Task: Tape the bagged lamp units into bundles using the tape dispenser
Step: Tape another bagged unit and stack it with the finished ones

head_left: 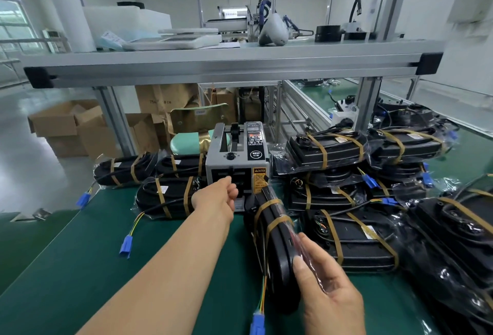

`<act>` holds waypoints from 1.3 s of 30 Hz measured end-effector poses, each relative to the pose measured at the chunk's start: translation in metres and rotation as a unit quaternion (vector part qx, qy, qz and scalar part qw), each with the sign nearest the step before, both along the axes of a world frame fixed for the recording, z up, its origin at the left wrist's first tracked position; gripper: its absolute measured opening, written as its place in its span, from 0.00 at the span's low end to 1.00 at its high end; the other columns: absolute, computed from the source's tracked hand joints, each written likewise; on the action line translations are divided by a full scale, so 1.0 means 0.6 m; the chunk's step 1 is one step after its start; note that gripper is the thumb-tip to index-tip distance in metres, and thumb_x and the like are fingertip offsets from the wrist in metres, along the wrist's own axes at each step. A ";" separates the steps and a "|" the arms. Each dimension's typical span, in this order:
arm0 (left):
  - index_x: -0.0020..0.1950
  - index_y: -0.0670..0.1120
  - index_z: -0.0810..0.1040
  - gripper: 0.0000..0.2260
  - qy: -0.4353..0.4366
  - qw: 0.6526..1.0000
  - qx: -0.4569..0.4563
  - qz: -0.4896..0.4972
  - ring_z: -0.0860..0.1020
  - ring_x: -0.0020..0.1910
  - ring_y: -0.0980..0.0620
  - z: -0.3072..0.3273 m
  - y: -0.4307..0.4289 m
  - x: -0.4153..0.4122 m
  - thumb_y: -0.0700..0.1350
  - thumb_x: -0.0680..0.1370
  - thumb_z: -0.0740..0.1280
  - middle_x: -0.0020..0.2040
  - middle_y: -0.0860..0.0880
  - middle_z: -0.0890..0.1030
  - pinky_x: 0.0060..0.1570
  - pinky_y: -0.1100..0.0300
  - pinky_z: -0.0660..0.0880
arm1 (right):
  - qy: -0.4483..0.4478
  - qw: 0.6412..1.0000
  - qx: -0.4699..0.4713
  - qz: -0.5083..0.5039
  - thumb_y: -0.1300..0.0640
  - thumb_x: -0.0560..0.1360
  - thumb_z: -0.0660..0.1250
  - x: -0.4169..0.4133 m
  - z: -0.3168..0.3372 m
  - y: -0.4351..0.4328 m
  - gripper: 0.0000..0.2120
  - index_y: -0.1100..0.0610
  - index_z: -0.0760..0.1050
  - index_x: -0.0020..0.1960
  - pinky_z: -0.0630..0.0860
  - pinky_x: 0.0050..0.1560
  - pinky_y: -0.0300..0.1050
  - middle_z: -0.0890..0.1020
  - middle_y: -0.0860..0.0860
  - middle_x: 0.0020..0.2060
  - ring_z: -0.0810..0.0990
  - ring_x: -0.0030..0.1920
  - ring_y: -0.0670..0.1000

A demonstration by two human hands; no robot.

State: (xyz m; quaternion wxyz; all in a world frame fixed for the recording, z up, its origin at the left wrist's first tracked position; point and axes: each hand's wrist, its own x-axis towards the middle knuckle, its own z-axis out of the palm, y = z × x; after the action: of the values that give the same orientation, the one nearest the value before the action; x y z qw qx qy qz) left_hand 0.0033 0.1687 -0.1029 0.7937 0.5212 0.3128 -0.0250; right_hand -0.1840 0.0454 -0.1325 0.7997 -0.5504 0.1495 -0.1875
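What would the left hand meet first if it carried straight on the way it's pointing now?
The tape dispenser: the left hand points at its front outlet slot and seems almost to touch it, though depth is unclear.

My left arm [165, 268] runs bare and nearly straight, up from the lower left and forward. At its end my left hand [217, 200] shows me its back, with the wrist level and the fingers curled in and turned away from me. I cannot tell whether they pinch anything. My right hand [329, 289] sits low and close to me, palm turned leftward. Its thumb [300, 264] presses flat on the near end of a bagged lamp unit [277, 230], and its fingers wrap round the far side. The right forearm is out of view.
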 end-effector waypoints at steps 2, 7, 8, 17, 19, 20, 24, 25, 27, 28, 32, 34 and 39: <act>0.44 0.43 0.78 0.04 0.007 0.999 -0.023 0.022 0.75 0.28 0.58 0.005 -0.007 0.001 0.42 0.78 0.69 0.33 0.50 0.78 0.19 0.68 0.64 | 0.003 1.000 0.003 0.004 0.74 0.71 0.71 0.000 0.001 0.001 0.17 0.54 0.84 0.52 0.78 0.52 0.30 0.88 0.47 0.47 0.85 0.49 0.43; 0.35 0.45 0.75 0.10 -0.021 0.997 -0.041 0.060 0.72 0.24 0.58 0.008 -0.014 -0.008 0.39 0.76 0.68 0.26 0.51 0.76 0.19 0.68 0.63 | 0.008 1.000 -0.005 0.014 0.73 0.71 0.72 -0.002 0.003 0.001 0.17 0.53 0.84 0.51 0.76 0.45 0.25 0.88 0.46 0.45 0.85 0.46 0.41; 0.34 0.46 0.74 0.11 -0.029 0.997 -0.038 0.055 0.71 0.23 0.58 0.009 -0.010 -0.015 0.39 0.76 0.68 0.23 0.52 0.74 0.19 0.68 0.63 | 0.007 1.000 -0.004 0.014 0.73 0.71 0.72 -0.002 0.004 0.000 0.17 0.53 0.84 0.51 0.76 0.46 0.25 0.88 0.45 0.45 0.85 0.46 0.41; 0.35 0.50 0.75 0.07 -0.144 0.946 -0.013 -0.290 0.70 0.25 0.58 0.048 0.052 -0.157 0.45 0.72 0.70 0.30 0.53 0.72 0.29 0.65 0.70 | 0.005 0.999 0.029 0.042 0.73 0.72 0.71 -0.004 0.004 0.000 0.17 0.53 0.84 0.53 0.76 0.42 0.26 0.88 0.47 0.44 0.86 0.45 0.42; 0.33 0.51 0.77 0.08 -0.150 0.915 0.035 -0.374 0.70 0.27 0.57 0.055 0.050 -0.184 0.45 0.69 0.74 0.32 0.52 0.73 0.32 0.64 0.70 | 0.002 0.998 0.042 0.048 0.73 0.72 0.71 -0.003 0.001 0.002 0.17 0.55 0.83 0.54 0.77 0.41 0.28 0.88 0.48 0.44 0.86 0.44 0.44; 0.32 0.50 0.77 0.09 -0.148 0.904 0.056 -0.396 0.70 0.28 0.57 0.056 0.047 -0.192 0.44 0.69 0.75 0.32 0.52 0.73 0.32 0.64 0.69 | 0.001 0.998 0.049 0.050 0.73 0.72 0.71 -0.002 0.000 0.002 0.17 0.55 0.84 0.54 0.77 0.40 0.29 0.88 0.49 0.43 0.86 0.44 0.44; 0.34 0.49 0.79 0.07 -0.147 0.873 0.190 -0.424 0.68 0.27 0.57 0.059 0.031 -0.198 0.44 0.70 0.75 0.28 0.51 0.71 0.31 0.64 0.67 | 0.002 0.997 0.062 0.052 0.72 0.72 0.71 -0.001 -0.003 0.002 0.16 0.55 0.84 0.54 0.78 0.40 0.30 0.88 0.50 0.44 0.86 0.44 0.45; 0.35 0.47 0.79 0.07 -0.151 0.866 0.211 -0.428 0.67 0.27 0.56 0.061 0.029 -0.197 0.43 0.71 0.75 0.28 0.51 0.71 0.31 0.65 0.66 | 0.001 0.997 0.064 0.053 0.72 0.72 0.71 -0.001 -0.004 0.002 0.16 0.55 0.84 0.54 0.78 0.40 0.31 0.88 0.50 0.45 0.87 0.44 0.46; 0.36 0.45 0.80 0.05 -0.166 0.850 0.245 -0.435 0.66 0.26 0.56 0.066 0.025 -0.193 0.43 0.70 0.75 0.28 0.49 0.71 0.29 0.66 0.64 | 0.000 0.996 0.067 0.056 0.72 0.72 0.71 -0.001 -0.005 0.003 0.16 0.55 0.84 0.53 0.79 0.40 0.31 0.88 0.51 0.45 0.87 0.44 0.46; 0.36 0.45 0.81 0.05 -0.172 0.840 0.263 -0.442 0.65 0.26 0.55 0.069 0.023 -0.191 0.43 0.69 0.75 0.28 0.49 0.71 0.28 0.67 0.64 | 0.000 0.996 0.067 0.057 0.72 0.72 0.71 -0.001 -0.005 0.003 0.16 0.55 0.84 0.53 0.79 0.39 0.32 0.88 0.51 0.45 0.87 0.43 0.46; 0.31 0.47 0.80 0.10 -0.190 0.807 0.310 -0.465 0.69 0.23 0.62 0.077 0.015 -0.180 0.40 0.72 0.75 0.25 0.55 0.74 0.26 0.73 0.66 | 0.000 0.996 0.061 0.064 0.72 0.72 0.71 -0.001 -0.003 0.004 0.16 0.55 0.83 0.54 0.79 0.40 0.32 0.88 0.51 0.45 0.87 0.44 0.47; 0.32 0.46 0.81 0.09 -0.195 0.791 0.331 -0.476 0.71 0.24 0.65 0.080 0.013 -0.173 0.40 0.72 0.75 0.26 0.56 0.76 0.27 0.75 0.66 | 0.000 0.996 0.056 0.066 0.72 0.73 0.70 -0.002 -0.003 0.003 0.16 0.55 0.83 0.54 0.79 0.40 0.31 0.88 0.50 0.44 0.86 0.44 0.45; 0.36 0.42 0.83 0.06 -0.191 0.762 0.373 -0.493 0.74 0.27 0.65 0.085 0.010 -0.163 0.42 0.71 0.76 0.29 0.56 0.79 0.29 0.74 0.68 | 0.003 0.997 0.040 0.070 0.71 0.73 0.71 -0.002 -0.004 0.002 0.17 0.54 0.83 0.54 0.79 0.43 0.31 0.88 0.48 0.46 0.86 0.46 0.45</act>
State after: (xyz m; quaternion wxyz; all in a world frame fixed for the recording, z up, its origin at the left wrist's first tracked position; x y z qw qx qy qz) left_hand -0.0946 0.1746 -0.0521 0.4580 0.8525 -0.1611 -0.1937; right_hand -0.1850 0.0464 -0.1347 0.8318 -0.5276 0.1202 -0.1238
